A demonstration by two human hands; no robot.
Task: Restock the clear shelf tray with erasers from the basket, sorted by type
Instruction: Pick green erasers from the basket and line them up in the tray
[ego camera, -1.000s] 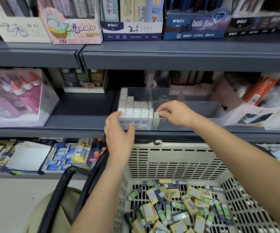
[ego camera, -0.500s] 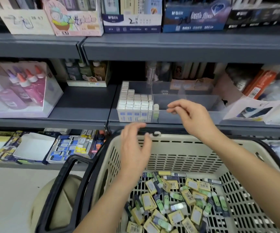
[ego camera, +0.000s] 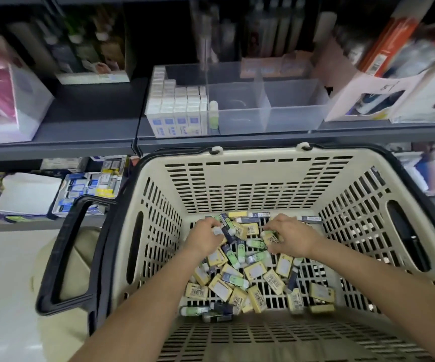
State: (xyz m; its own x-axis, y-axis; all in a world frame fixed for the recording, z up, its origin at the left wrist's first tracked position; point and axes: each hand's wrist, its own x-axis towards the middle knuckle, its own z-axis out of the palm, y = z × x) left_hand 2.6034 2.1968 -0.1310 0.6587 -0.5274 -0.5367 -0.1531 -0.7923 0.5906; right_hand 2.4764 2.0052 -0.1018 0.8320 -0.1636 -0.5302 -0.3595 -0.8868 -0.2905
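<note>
- Head view: your left hand [ego camera: 206,239] and right hand [ego camera: 289,237] are down in the basket [ego camera: 258,184], fingers curled into the far end of the eraser pile [ego camera: 253,278]; can't tell if either grips a piece.
- Green erasers [ego camera: 255,242] lie between your hands, long axes mixed.
- Clear tray [ego camera: 289,111] sits ahead and above, past the basket's far rim; your right hand is nearer its empty compartments.

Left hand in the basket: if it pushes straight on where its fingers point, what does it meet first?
The left hand points forward-right. First in line is the dark-sleeved eraser at its fingertips, apparently touching, then the yellow eraser beyond. Depth is unclear.
</note>
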